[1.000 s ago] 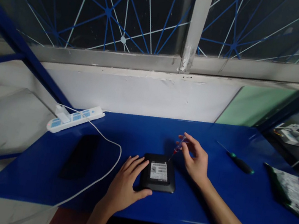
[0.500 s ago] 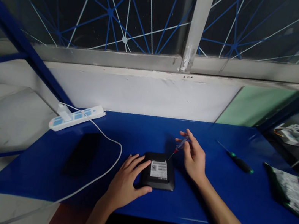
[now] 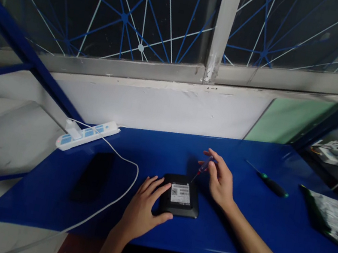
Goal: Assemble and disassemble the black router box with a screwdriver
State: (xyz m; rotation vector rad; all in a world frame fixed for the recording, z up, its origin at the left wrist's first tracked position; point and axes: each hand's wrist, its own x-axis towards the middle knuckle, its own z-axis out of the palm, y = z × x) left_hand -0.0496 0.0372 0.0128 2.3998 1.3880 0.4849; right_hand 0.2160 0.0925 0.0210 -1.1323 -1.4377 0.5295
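Note:
A flat black device (image 3: 194, 200) with a white printed label lies on the blue table. My left hand (image 3: 143, 209) grips its left side, fingers spread over the far left corner and thumb against the near edge. In my right hand (image 3: 221, 181) is a small screwdriver (image 3: 205, 165) with a clear purplish handle, pinched between thumb and fingers. Its shaft slants down, the tip at the device's far right corner near the label. Whether a screw sits under the tip is too small to tell.
A green-and-black screwdriver (image 3: 273, 185) lies to the right, before a silvery packet (image 3: 327, 213). On the left are a dark flat object (image 3: 93, 176) and a white power strip (image 3: 87, 135). A white cable (image 3: 127, 189) curves across the table's left part.
The whole view has shifted slightly. Both hands, the black device and the screwdriver keep nearly the same places relative to each other.

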